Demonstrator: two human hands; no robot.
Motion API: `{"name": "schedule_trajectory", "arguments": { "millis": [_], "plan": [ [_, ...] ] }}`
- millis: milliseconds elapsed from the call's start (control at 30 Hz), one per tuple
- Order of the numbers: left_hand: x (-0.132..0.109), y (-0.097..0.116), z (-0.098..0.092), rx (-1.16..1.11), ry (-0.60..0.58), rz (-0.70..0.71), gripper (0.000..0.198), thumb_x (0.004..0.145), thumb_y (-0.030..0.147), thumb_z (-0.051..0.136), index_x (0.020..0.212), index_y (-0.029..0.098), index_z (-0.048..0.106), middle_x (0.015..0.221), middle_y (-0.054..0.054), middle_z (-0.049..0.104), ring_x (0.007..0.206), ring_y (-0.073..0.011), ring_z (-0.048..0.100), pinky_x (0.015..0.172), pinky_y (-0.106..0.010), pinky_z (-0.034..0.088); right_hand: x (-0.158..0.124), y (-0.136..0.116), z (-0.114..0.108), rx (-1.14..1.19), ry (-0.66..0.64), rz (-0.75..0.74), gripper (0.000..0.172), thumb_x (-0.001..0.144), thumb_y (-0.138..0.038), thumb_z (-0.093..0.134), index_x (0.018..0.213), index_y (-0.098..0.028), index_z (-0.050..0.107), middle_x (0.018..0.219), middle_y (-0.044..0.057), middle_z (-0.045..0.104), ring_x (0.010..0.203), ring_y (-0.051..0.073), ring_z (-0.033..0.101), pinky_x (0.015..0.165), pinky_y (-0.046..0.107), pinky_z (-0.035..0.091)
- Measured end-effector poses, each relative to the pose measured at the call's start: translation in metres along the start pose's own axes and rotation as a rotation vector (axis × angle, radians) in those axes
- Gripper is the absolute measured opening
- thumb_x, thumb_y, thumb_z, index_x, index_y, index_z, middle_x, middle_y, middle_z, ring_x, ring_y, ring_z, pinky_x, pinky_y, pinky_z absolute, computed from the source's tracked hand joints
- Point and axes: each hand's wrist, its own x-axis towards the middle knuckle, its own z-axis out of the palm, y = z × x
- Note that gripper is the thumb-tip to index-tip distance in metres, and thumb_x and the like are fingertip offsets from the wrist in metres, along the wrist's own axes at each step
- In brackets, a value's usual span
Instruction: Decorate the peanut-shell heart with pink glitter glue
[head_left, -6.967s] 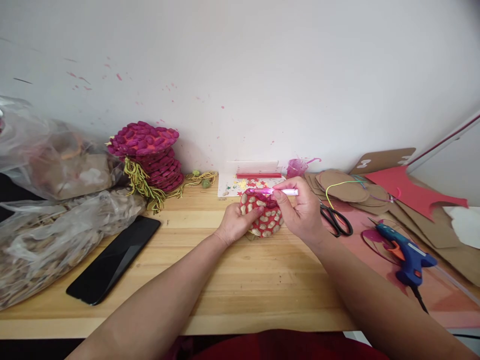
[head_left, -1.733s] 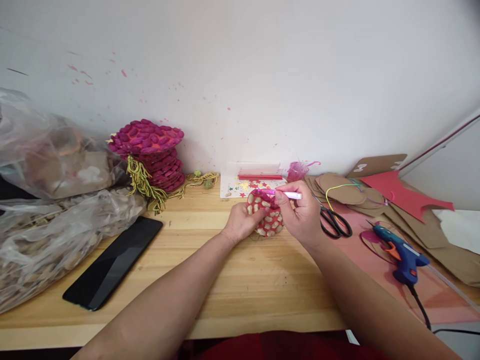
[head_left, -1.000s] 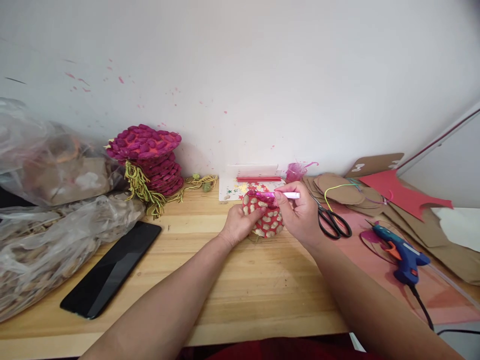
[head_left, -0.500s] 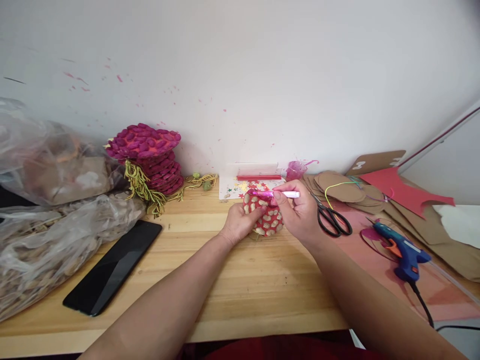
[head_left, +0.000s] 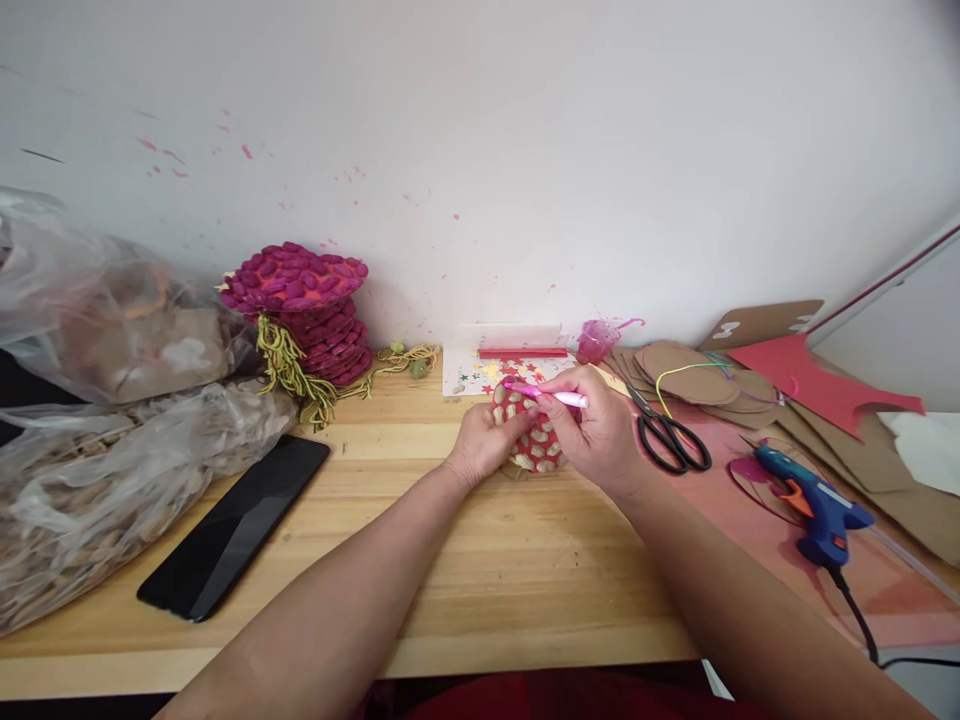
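Pinched between the thumb and fingers of my left hand is a red round piece covered with peanuts, held up over the table. Most of its peanuts are pale tan. My right hand is closed round a white and pink paintbrush. The brush's pink tip lies at the upper left edge of the round piece, by the peanuts there. My fingers hide part of the piece. Just behind it, a white sheet with coloured stars lies against the wall, and a pink-stained cup stands beside the sheet.
Black scissors, cardboard discs, red paper and a blue glue gun with its cord lie right. A purple peanut-covered lantern, a black phone and plastic bags are left.
The brush tip has shifted slightly along the upper edge of the round piece, and the brush is tilted more. The whole view has moved a little; both hands keep their grips.
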Motion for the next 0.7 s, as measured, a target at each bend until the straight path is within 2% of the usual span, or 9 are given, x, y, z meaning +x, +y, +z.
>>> {"name": "schedule_trajectory", "arguments": {
  "millis": [167,267,400,567,700],
  "plan": [
    [0.0010,-0.0012,0.0003,-0.134,0.006,-0.041,0.047,0.066,0.057,0.085,0.083,0.015,0.074,0.079,-0.008,0.078,0.069,-0.0210,0.072,0.069,-0.031,0.058,0.0010,0.0021,-0.0027,0.012,0.029,0.015,0.002,0.096,-0.025,0.061,0.096,-0.024,0.062,0.087,0.003,0.069,0.081,0.019,0.066,0.073,0.034,0.052],
    [-0.0004,0.0001,0.0005,-0.114,-0.032,-0.036,0.047,0.065,0.057,0.086,0.080,0.014,0.074,0.079,-0.008,0.079,0.068,-0.0208,0.071,0.067,-0.031,0.058,0.0010,0.0016,-0.0025,0.045,0.025,0.023,0.002,0.097,-0.025,0.062,0.097,-0.024,0.062,0.089,0.003,0.070,0.083,0.019,0.066,0.073,0.033,0.052],
    [-0.0022,0.0039,0.0003,-0.061,-0.010,-0.030,0.046,0.064,0.057,0.086,0.076,0.014,0.074,0.074,-0.007,0.077,0.067,-0.0202,0.071,0.065,-0.029,0.056,0.0004,0.0010,-0.0007,0.028,-0.007,-0.010,0.003,0.096,-0.023,0.062,0.099,-0.024,0.062,0.089,0.003,0.070,0.084,0.019,0.066,0.071,0.031,0.051],
    [0.0021,-0.0021,-0.0004,-0.172,0.028,-0.055,0.049,0.063,0.057,0.088,0.084,0.014,0.075,0.077,-0.008,0.078,0.068,-0.0221,0.072,0.067,-0.032,0.058,0.0015,0.0046,-0.0024,-0.012,0.006,-0.044,0.003,0.095,-0.021,0.062,0.096,-0.023,0.061,0.086,0.003,0.068,0.081,0.018,0.065,0.071,0.031,0.051],
    [0.0033,-0.0053,-0.0003,-0.189,0.002,-0.076,0.050,0.061,0.056,0.089,0.084,0.014,0.075,0.077,-0.009,0.078,0.066,-0.0224,0.072,0.066,-0.033,0.059,0.0022,0.0045,-0.0043,0.036,0.032,-0.005,0.001,0.096,-0.022,0.063,0.095,-0.023,0.062,0.087,0.003,0.069,0.080,0.018,0.066,0.072,0.032,0.051]
  ]
}}
